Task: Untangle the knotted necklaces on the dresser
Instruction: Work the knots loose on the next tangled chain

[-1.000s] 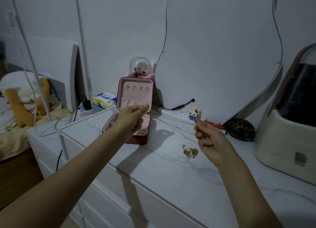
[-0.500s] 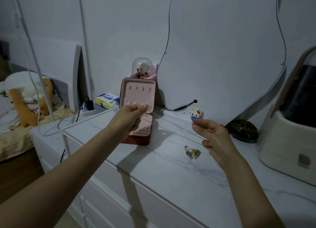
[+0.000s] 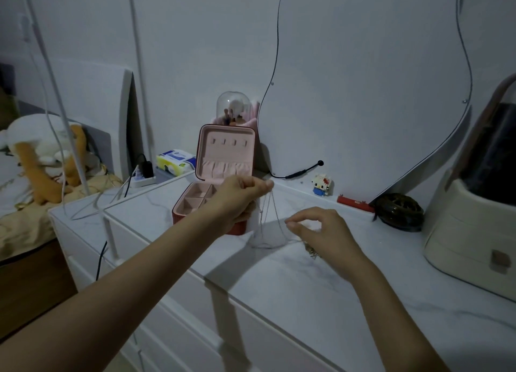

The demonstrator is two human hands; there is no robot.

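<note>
From the head camera, the left hand is raised above the white marble-look dresser top, thumb and forefinger pinched on the upper end of a thin silver chain necklace. The chain hangs from that pinch in several fine strands, and its lower loop sags down to or close to the dresser surface. At about four o'clock from the left hand, the right hand hovers low, its thumb and forefinger close together near one strand. Whether they actually grip the chain is too fine to tell.

Just beyond the right hand at its four o'clock, a small gold-coloured tangle lies on the dresser, partly hidden by the hand. An open pink jewellery box stands right behind the left hand, at its twelve o'clock. Further along at two o'clock sit a small block-built cat figure and a dark round hair claw.

The risk, as I judge it, is pulling the strands apart too briskly: tension would tighten any knot or snap the thin links. The sagging loop could also catch on the gold tangle and bind the two together.
</note>
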